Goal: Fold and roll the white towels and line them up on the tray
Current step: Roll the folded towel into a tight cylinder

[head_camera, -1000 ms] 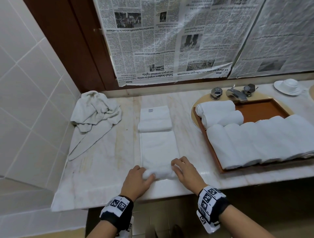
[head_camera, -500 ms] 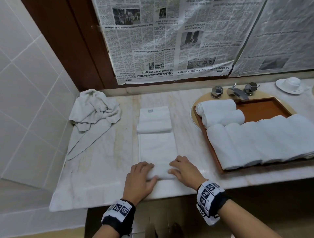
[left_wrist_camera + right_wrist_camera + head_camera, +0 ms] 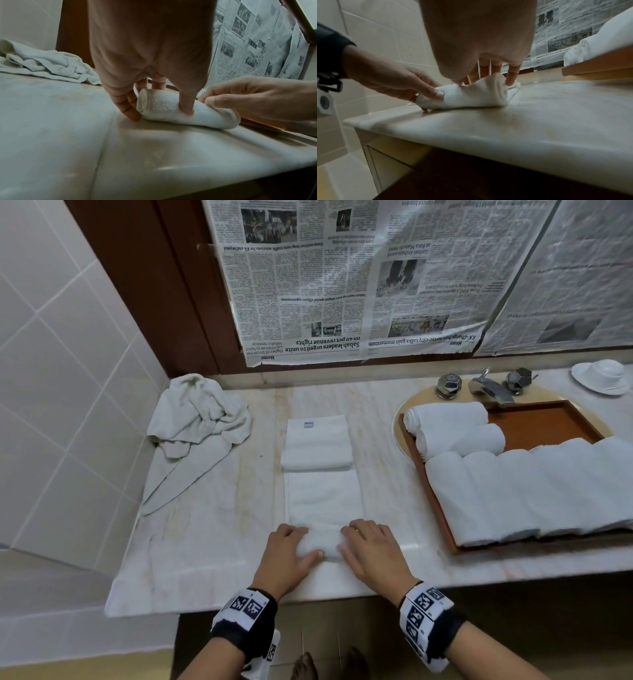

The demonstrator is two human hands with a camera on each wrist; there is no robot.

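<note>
Towel [image 3: 323, 501] being rolled lies as a long folded strip on the marble counter [image 3: 212, 535], running from its front edge toward the back, with the near end already wound into a short roll [image 3: 187, 115]. Left hand [image 3: 286, 556] curls over the roll's left end, thumb pressing the cloth and fingers wrapped behind it; right hand [image 3: 371, 553] does the same at the right end, thumb and fingers pinching the roll between them. A second folded towel [image 3: 317, 443] sits on the strip's far end. Toward the counter's back left corner lies a crumpled towel [image 3: 198, 419]. At the right side a brown tray [image 3: 537, 422] holds a line of rolled towels [image 3: 534, 491], with two more rolls [image 3: 452, 428] behind them near the tap [image 3: 489, 388].
</note>
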